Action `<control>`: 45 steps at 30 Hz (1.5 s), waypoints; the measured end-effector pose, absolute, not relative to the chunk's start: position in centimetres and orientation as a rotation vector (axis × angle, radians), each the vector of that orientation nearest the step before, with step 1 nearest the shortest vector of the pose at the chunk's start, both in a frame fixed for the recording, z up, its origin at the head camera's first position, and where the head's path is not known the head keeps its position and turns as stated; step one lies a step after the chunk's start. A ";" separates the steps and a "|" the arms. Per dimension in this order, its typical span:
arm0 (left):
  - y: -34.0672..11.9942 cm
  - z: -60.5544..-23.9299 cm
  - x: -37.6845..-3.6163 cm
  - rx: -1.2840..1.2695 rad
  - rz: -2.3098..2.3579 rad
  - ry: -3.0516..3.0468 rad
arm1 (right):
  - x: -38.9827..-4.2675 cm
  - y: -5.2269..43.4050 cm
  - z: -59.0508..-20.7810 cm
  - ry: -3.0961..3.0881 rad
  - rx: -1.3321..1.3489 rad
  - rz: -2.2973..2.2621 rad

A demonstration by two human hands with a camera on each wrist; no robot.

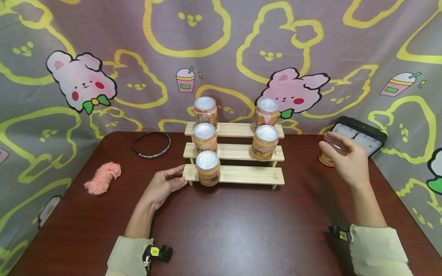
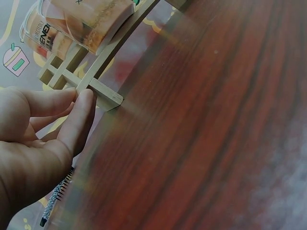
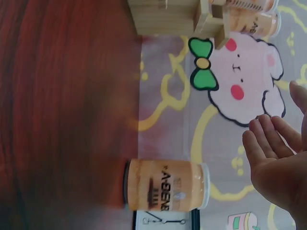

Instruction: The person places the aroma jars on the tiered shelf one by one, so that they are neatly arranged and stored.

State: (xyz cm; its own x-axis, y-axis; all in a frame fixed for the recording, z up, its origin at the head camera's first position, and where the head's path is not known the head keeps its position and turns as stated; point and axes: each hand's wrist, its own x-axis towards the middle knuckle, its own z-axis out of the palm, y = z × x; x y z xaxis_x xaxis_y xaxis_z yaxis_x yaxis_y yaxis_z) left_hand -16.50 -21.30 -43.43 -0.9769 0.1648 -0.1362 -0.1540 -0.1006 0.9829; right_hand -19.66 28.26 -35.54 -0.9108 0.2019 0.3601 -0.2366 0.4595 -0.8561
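Left hand (image 1: 162,188) fingertips touch the rack's (image 1: 241,174) left end, fingers relaxed, likely steadying it. Right hand (image 1: 345,161) released, hovering over the loose can (image 3: 165,186) on the bench (image 1: 241,230) right of the rack. Five cans shelved.

Bare table (image 1: 241,226) at 6 o'clock of the wooden rack (image 1: 238,174), wide enough for either hand. Lowest step free right of its one can (image 1: 208,168) (five cans crowd the tiers). Lone can (image 1: 326,157) at 3 o'clock; yarn (image 1: 102,178) and headband (image 1: 152,144) toward 9.
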 end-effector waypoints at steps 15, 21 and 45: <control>-21.2 -43.4 -16.6 0.001 2.175 1.953 | -20.5 30.6 -36.6 -2.304 -0.176 1.376; -21.2 -43.3 -16.6 0.003 2.167 1.956 | -20.9 31.6 -36.7 -2.309 -0.308 1.358; -21.2 -43.2 -16.3 0.015 2.167 1.963 | -22.8 33.9 -38.8 -2.531 -0.415 1.201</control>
